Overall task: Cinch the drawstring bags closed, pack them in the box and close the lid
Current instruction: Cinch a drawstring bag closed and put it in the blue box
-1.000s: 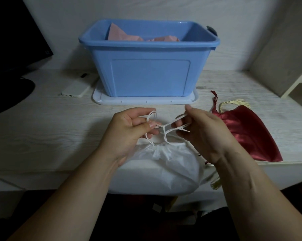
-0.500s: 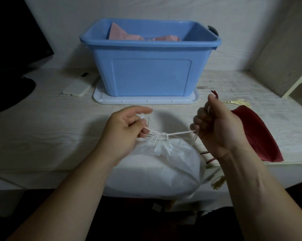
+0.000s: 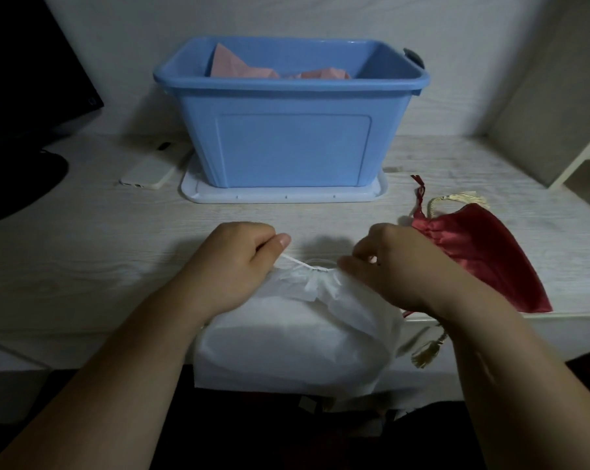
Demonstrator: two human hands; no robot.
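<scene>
The soft white fabric drawstring bag [image 3: 297, 337] droops over the pale bench's [image 3: 83, 266] near edge, its gathered neck between both hands. The left hand [image 3: 239, 262] pinches the thin white cord [image 3: 307, 264]. The right hand [image 3: 398, 266] grips its other end with curled fingers [image 3: 358, 264]. Cinching looks nearly done; next comes lifting the bag into the open blue plastic box [image 3: 293, 144] beyond.

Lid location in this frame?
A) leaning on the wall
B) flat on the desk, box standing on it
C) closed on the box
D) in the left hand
B: the white lid lies flat on the desk under the blue box, whose top is open, while the left hand and right hand grip the white bag at its neck.
</scene>
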